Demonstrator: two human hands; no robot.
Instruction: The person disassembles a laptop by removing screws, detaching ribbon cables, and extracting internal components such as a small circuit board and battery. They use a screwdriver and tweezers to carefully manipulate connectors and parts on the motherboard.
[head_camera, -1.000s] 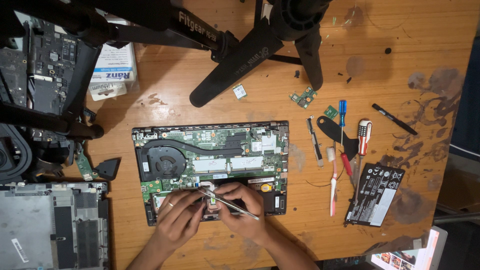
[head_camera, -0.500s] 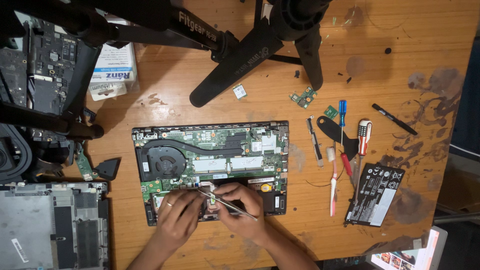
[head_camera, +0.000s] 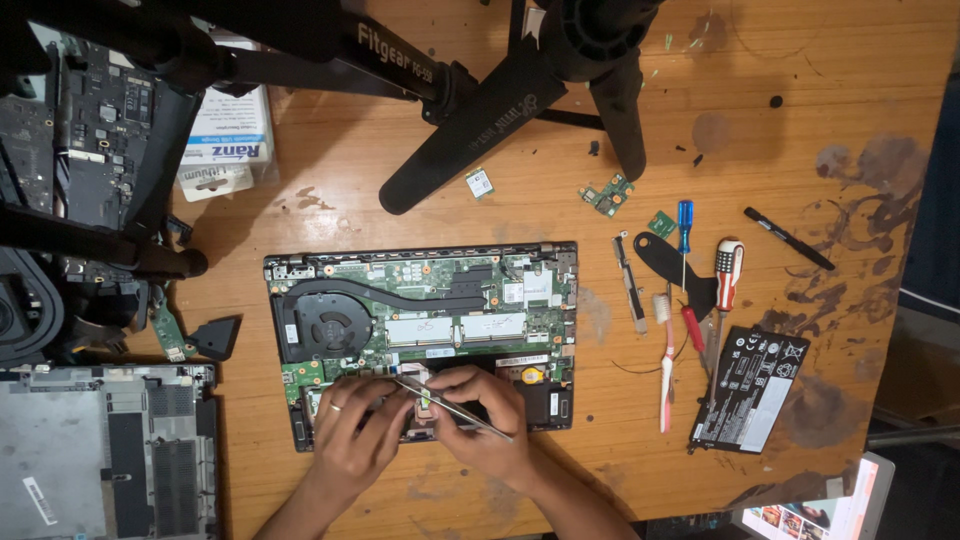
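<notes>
Over the opened laptop (head_camera: 420, 330) at mid-table: right hand (head_camera: 485, 420) curled, pinching metal tweezers (head_camera: 450, 405) angled across the lower board. Left hand (head_camera: 350, 435), ringed, fingers bent and pressed on the same spot. Battery (head_camera: 750, 385) well apart, right.

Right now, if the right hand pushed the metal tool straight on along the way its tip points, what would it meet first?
The right hand holds tweezers pointing up-left. Straight on, the tip would likely first meet the left hand's fingers, which lie close by, then the cooling fan of the open laptop. Height above the board is unclear.
</notes>
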